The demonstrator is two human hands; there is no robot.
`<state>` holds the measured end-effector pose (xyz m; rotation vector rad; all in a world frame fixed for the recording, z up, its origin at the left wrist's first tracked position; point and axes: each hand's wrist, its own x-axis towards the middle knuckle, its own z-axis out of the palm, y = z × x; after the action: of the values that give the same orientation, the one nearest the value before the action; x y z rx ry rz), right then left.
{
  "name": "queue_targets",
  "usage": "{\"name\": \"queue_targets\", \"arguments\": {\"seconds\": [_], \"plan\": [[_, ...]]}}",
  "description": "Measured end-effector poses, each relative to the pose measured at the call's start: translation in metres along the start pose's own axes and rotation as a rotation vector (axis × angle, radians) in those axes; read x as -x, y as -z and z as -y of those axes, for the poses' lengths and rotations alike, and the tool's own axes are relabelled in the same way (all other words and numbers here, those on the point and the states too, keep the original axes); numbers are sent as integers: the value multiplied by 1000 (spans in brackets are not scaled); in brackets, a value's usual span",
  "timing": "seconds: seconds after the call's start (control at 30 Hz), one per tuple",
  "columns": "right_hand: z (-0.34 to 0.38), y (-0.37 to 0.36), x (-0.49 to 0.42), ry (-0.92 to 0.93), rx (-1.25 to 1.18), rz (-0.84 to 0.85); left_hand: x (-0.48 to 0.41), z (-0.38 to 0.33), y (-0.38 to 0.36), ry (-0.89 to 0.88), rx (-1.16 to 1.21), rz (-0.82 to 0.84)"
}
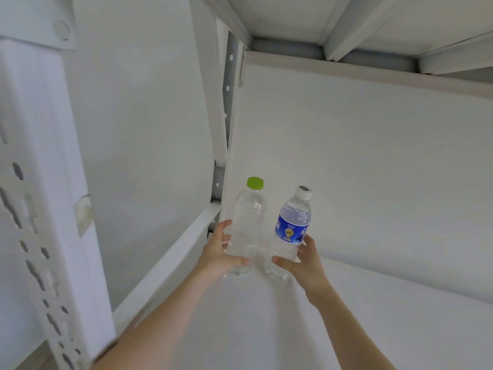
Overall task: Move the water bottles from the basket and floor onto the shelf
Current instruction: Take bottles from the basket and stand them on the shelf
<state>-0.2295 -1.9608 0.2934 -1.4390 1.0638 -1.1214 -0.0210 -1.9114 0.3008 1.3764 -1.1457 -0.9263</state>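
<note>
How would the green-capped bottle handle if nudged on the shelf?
Green-capped bottle looks full of water, so probably heavy for its size. Tall and narrow, it may tip if pushed high. Bare clear plastic under the left hand could be slippery.

Arms outstretched, left hand [218, 253] grips green-capped bottle [246, 222], right hand [304, 265] grips blue-labelled bottle [292, 225].

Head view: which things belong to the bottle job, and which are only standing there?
Job: green-cap bottle, blue-label bottle, shelf, left hand, right hand.
Only there: slotted post, back panel, upper shelf.
</note>
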Motion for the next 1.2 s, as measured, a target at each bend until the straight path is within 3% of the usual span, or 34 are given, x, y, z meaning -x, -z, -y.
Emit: {"name": "queue_targets", "arguments": {"seconds": [0.3,0.83,1.03,1.2], "plan": [[-5,-12,-9,22,95,-59,-8,26,-12,0,-33,-111],[-12,-32,-35,27,160,-78,-44,33,-13,16,-244,-106],[-10,-24,-9,17,396,-99,-26,30,-7,-156,-611,-212],[2,-18,28,119,858,-151,11,25,-3,-254,-834,-275]]}}
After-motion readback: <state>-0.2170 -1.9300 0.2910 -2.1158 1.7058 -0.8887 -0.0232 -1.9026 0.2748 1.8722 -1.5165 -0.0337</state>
